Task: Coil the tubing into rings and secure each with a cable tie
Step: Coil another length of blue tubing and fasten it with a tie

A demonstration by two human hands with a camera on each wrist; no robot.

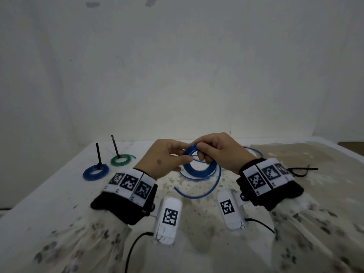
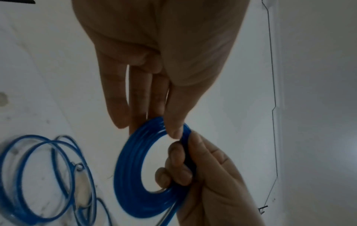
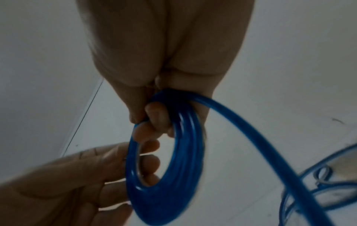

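A coil of blue tubing (image 1: 204, 171) is held upright just above the table between both hands. My left hand (image 1: 186, 153) pinches the coil's upper left edge between thumb and fingers (image 2: 164, 125). My right hand (image 1: 200, 154) grips the top of the coil (image 3: 173, 183), its fingers (image 3: 156, 119) curled through the ring's hole. The loose tail of the tubing (image 1: 197, 195) trails down and curves over the table in front of the coil, with more loops (image 2: 38, 175) lying flat.
A tied blue ring (image 1: 96, 172) and a tied green ring (image 1: 120, 160) lie at the left, each with a black cable tie sticking up. Loose black cable ties (image 1: 301, 171) lie at the right. The stained white table (image 1: 59, 194) ends at a wall behind.
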